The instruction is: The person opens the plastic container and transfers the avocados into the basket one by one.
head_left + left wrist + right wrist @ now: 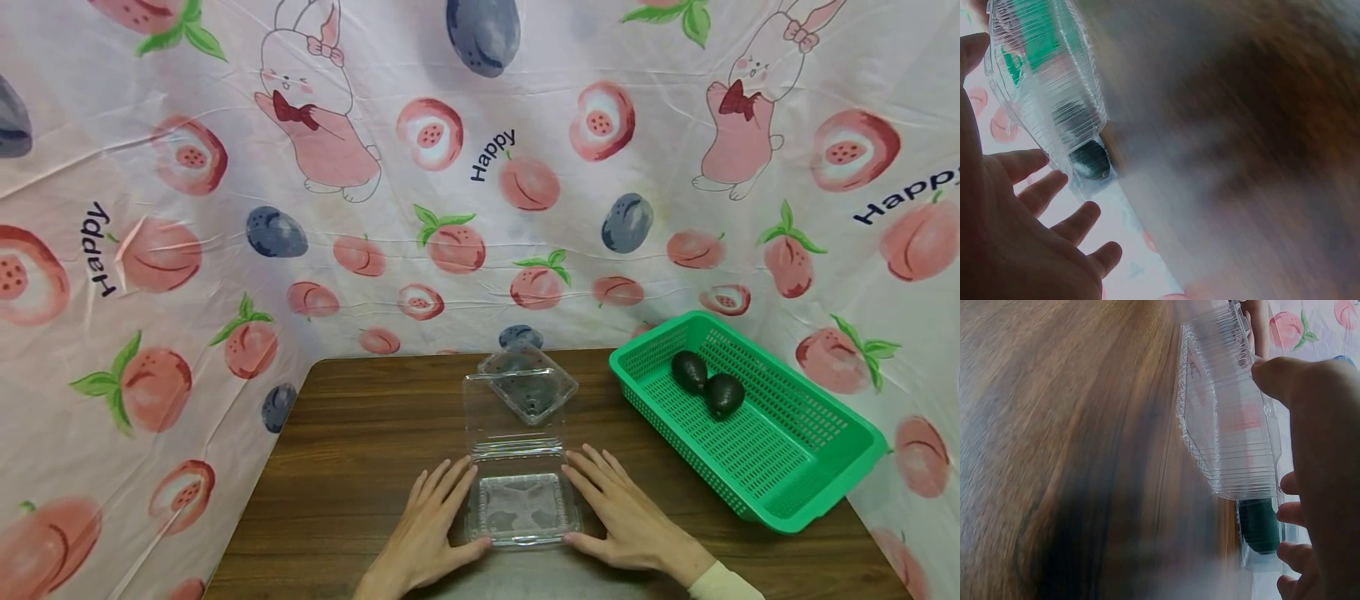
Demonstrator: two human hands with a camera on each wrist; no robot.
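Note:
A clear plastic clamshell box (522,500) lies on the table with its lid (510,417) raised at the back; nothing shows inside its base. My left hand (427,533) rests along its left side, fingers extended and thumb at the front corner. Along the right side lies my right hand (630,521), fingers likewise spread and thumb at the front edge. The left wrist view shows the ribbed box wall (1047,81) beside the left fingers (1075,222). In the right wrist view, the right thumb (1272,375) is against the box rim.
Behind the raised lid stands a second clear box (551,392) with a dark green, avocado-like thing (1260,525) in it. A green plastic basket (795,517) at the right holds two dark avocados (725,396). A fruit-print cloth (375,283) hangs around the wooden table (360,417).

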